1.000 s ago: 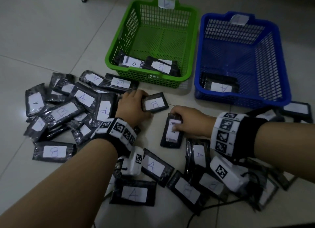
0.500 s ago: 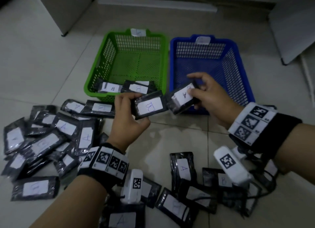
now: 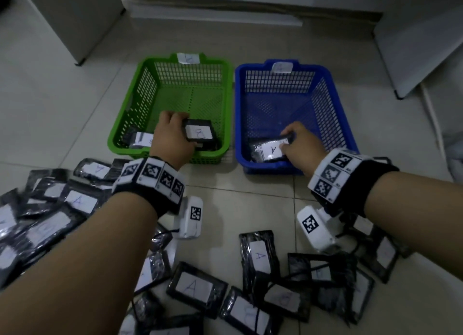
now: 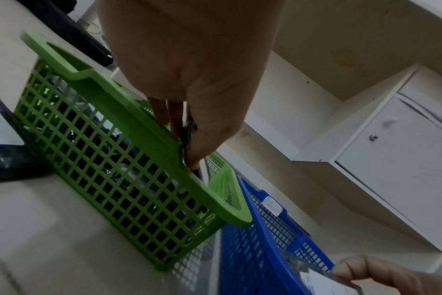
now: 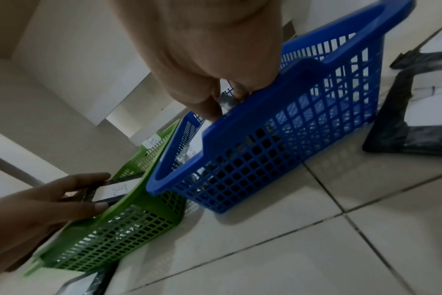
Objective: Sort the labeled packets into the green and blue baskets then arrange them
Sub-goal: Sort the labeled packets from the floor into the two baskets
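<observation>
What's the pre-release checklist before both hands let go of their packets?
1. Left hand holds B packet inside green basket: ok.
2. Green basket's tag reads B, matches packet: ok.
3. Right hand holds A packet inside blue basket: ok.
4. Blue basket's tag reads A, matches packet: ok.
5. Packets resting on basket floors, not hanging above: cannot tell.
6. B packet aligned with the packet already in the green basket: cannot tell.
</observation>
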`<state>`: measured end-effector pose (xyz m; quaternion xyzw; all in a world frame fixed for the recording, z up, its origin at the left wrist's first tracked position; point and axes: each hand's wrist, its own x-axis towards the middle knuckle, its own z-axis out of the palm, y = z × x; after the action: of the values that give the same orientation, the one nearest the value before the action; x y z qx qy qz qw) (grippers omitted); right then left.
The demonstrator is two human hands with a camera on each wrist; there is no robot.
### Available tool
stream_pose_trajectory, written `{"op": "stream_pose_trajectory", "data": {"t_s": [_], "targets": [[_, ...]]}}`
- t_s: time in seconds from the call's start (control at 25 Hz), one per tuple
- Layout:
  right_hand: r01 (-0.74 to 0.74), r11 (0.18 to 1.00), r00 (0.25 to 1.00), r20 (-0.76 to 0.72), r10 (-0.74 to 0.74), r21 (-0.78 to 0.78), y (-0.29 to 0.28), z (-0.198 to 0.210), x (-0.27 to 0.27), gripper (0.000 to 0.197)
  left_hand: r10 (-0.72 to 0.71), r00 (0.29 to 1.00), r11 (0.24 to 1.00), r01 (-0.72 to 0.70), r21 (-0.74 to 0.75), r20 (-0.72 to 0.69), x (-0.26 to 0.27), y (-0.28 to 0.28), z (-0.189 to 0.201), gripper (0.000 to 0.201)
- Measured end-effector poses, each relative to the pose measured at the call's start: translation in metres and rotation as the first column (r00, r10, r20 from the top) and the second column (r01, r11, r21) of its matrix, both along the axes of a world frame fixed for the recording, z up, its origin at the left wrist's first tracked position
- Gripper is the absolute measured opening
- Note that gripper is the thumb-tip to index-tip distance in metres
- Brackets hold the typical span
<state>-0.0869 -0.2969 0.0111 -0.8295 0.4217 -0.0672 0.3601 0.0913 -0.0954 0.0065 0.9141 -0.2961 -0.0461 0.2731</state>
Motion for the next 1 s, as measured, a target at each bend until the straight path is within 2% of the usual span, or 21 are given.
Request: {"op": "stream_pose_trajectory", "data": {"t_s": [0.08, 0.16, 0.24, 0.32, 0.36, 0.44, 0.52, 0.6, 0.64, 0.76, 0.88, 1.0], "targets": [[-0.03, 0.997, 0.996, -0.082, 0.024, -0.069, -0.001, 0.001, 0.0, 0.029, -0.029, 0.997, 0.997, 0.034, 0.072, -0.066, 0.005, -0.003, -0.004, 0.062], [-0.088, 0.992, 0.991, -0.111, 0.078, -0.091, 0.001, 0.003, -0.007, 0.037, -0.039, 0.998, 0.996, 0.043, 0.082, -0.049, -0.002, -0.001, -0.007, 0.06], [-0.146, 0.979, 0.989, -0.013, 0.146, -0.141, 0.008, 0.009, -0.024, 0.038, -0.019, 0.997, 0.995, 0.027, -0.095, 0.081, -0.025, 0.005, -0.009, 0.049], [-0.174, 0.962, 0.971, 0.127, 0.203, -0.212, 0.018, 0.014, -0.053, 0.033, -0.064, 0.977, 0.955, 0.12, -0.273, 0.205, -0.066, 0.012, -0.013, 0.034], [-0.199, 0.952, 0.956, 0.167, 0.241, -0.233, 0.025, 0.015, -0.072, 0.031, -0.171, 0.97, 0.935, 0.215, -0.282, 0.173, -0.092, 0.015, -0.017, 0.027], [-0.293, 0.924, 0.928, 0.161, 0.337, -0.245, 0.038, 0.009, -0.112, 0.027, -0.41, 0.909, 0.9, 0.391, -0.192, -0.071, -0.135, 0.022, -0.033, 0.023], [-0.383, 0.91, 0.918, 0.042, 0.394, -0.161, 0.045, -0.006, -0.149, 0.026, -0.484, 0.824, 0.871, 0.487, -0.068, -0.295, -0.163, 0.024, -0.052, 0.04], [-0.431, 0.9, 0.892, -0.177, 0.416, -0.055, 0.053, -0.018, -0.175, 0.031, -0.449, 0.801, 0.859, 0.509, 0.054, -0.395, -0.175, 0.028, -0.064, 0.066], [-0.449, 0.894, 0.856, -0.296, 0.424, -0.018, 0.058, -0.021, -0.186, 0.039, -0.435, 0.804, 0.853, 0.513, 0.101, -0.406, -0.181, 0.028, -0.065, 0.074], [-0.513, 0.858, 0.742, -0.502, 0.445, 0.002, 0.07, -0.025, -0.2, 0.06, -0.405, 0.806, 0.828, 0.524, 0.201, -0.432, -0.185, 0.025, -0.062, 0.083], [-0.546, 0.838, 0.724, -0.508, 0.466, -0.009, 0.072, -0.029, -0.2, 0.056, -0.356, 0.78, 0.807, 0.535, 0.252, -0.515, -0.179, 0.018, -0.057, 0.072], [-0.465, 0.882, 0.777, -0.439, 0.451, 0.083, 0.062, -0.027, -0.189, 0.036, -0.299, 0.727, 0.869, 0.475, 0.139, -0.618, -0.163, 0.015, -0.047, 0.036]]}}
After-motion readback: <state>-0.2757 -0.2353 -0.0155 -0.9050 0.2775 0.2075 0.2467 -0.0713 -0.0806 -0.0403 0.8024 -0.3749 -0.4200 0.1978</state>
